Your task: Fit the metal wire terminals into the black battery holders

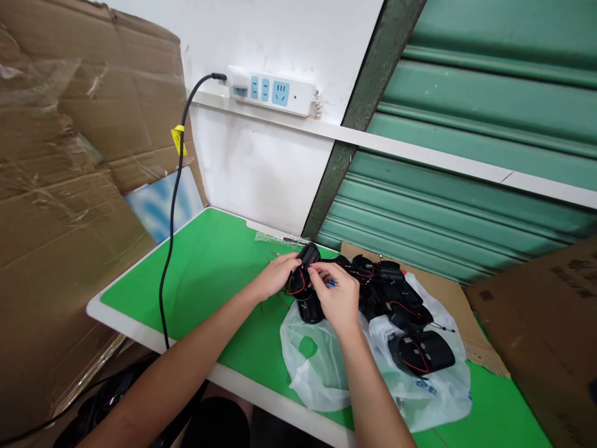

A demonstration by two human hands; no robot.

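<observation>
A black curved plastic housing (pixel 308 254) with a red wire is held above the green table. My left hand (pixel 276 275) is closed around its left side. At its right side my right hand (pixel 336 287) has thumb and forefinger pinched together near the red wire; what lies between the fingertips is too small to make out. A bit of blue shows by the right palm. Just below the hands stands another black housing (pixel 310 309). To the right, several similar black housings with red wires (pixel 422 353) lie piled on a white plastic bag (pixel 321 373).
The green tabletop (pixel 196 267) has a white rim. A black cable (pixel 173 218) hangs from a power strip (pixel 275 92) across the table's left side. Cardboard boxes (pixel 84 124) stand at the left, another box (pixel 545 311) at the right. Behind is a green shutter (pixel 466 124).
</observation>
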